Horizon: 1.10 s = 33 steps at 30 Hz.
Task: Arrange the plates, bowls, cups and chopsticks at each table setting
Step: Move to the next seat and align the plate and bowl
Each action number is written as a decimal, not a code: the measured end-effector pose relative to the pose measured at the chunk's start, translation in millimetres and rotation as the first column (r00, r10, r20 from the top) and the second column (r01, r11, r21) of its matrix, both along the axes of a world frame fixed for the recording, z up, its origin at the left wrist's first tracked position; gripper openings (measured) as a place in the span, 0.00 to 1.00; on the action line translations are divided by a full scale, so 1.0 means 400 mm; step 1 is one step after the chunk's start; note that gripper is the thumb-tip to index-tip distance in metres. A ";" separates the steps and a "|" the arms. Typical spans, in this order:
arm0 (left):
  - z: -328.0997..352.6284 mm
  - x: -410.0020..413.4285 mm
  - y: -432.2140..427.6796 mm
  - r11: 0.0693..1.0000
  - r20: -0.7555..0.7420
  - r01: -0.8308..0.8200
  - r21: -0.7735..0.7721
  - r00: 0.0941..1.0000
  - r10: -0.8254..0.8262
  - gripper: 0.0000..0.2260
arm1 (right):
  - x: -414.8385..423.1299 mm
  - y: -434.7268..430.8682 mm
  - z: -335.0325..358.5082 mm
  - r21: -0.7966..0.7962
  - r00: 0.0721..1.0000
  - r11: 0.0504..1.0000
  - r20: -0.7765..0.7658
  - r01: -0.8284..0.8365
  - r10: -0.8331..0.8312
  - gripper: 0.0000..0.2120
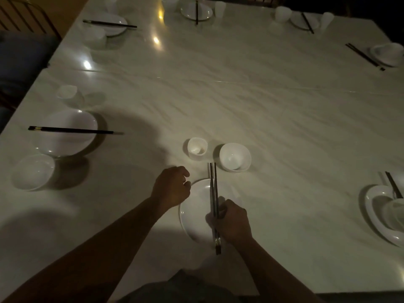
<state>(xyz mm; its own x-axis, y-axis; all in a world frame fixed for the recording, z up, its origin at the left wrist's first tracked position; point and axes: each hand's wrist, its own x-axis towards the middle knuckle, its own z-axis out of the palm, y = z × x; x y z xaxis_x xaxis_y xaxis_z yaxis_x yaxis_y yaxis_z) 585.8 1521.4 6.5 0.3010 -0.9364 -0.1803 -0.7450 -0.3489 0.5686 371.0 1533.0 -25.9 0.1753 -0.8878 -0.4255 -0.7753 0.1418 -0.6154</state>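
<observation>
A white plate (196, 215) lies on the pale marble table (240, 101) right in front of me. A pair of dark chopsticks (213, 189) lies lengthwise over the plate, tips pointing away from me. My right hand (231, 221) is closed around their lower half. My left hand (171, 189) rests at the plate's upper left rim, fingers curled against the edge. Just beyond the plate stand a small white cup (197, 148) and a small white bowl (235, 157), side by side.
At the left lie a plate (65, 133) with chopsticks (72, 130) across it, a bowl (32, 171) and a cup (66, 92). More settings ring the table: far left (113, 24), far middle (196, 10), far right (305, 20), right edge (387, 53), near right (380, 213).
</observation>
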 end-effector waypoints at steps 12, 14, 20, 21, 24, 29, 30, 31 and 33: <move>-0.003 0.011 0.002 0.999 -0.113 -0.034 0.034 0.993 0.037 0.09 | 0.008 -0.003 -0.050 0.068 0.999 0.997 -0.001 0.036 -0.036 0.14; -0.001 0.012 -0.001 0.998 -0.115 -0.041 0.040 0.992 0.045 0.09 | 0.008 -0.005 -0.052 0.052 1.000 0.999 -0.018 0.012 -0.011 0.14; 0.001 0.015 -0.006 0.998 -0.115 -0.049 0.038 0.992 0.053 0.09 | 0.000 -0.003 -0.055 0.054 1.000 0.999 0.003 0.000 0.000 0.13; 0.001 0.014 -0.007 0.998 -0.115 -0.050 0.034 0.992 0.054 0.09 | 0.000 -0.002 -0.053 0.052 1.000 0.999 0.005 0.000 0.000 0.12; 0.002 0.013 -0.009 0.998 -0.119 -0.057 0.022 0.991 0.059 0.08 | 0.001 0.000 -0.045 0.025 0.998 0.998 -0.017 -0.052 0.052 0.10; 0.006 0.012 -0.017 0.998 -0.126 -0.064 0.022 0.990 0.066 0.09 | 0.004 0.000 -0.038 0.026 0.998 0.998 -0.042 -0.050 0.051 0.10; 0.007 0.011 -0.018 0.998 -0.129 -0.063 0.021 0.990 0.065 0.09 | 0.005 0.000 -0.036 0.025 0.998 0.999 -0.045 -0.047 0.048 0.10; 0.006 0.010 -0.019 0.998 -0.131 -0.063 0.021 0.989 0.066 0.09 | 0.006 0.000 -0.035 0.028 0.998 0.999 -0.038 -0.046 0.047 0.10; 0.005 0.009 -0.017 0.998 -0.130 -0.060 0.029 0.989 0.064 0.11 | 0.008 -0.002 -0.031 0.039 0.999 0.998 0.002 -0.051 0.051 0.10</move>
<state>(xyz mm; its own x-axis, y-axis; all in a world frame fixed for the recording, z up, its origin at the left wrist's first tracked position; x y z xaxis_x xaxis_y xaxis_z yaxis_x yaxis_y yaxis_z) 589.5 1514.5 8.5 0.3307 -0.9113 -0.2453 -0.6413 -0.4077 0.6500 374.4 1532.3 -38.5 0.2204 -0.8607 -0.4590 -0.7813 0.1260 -0.6113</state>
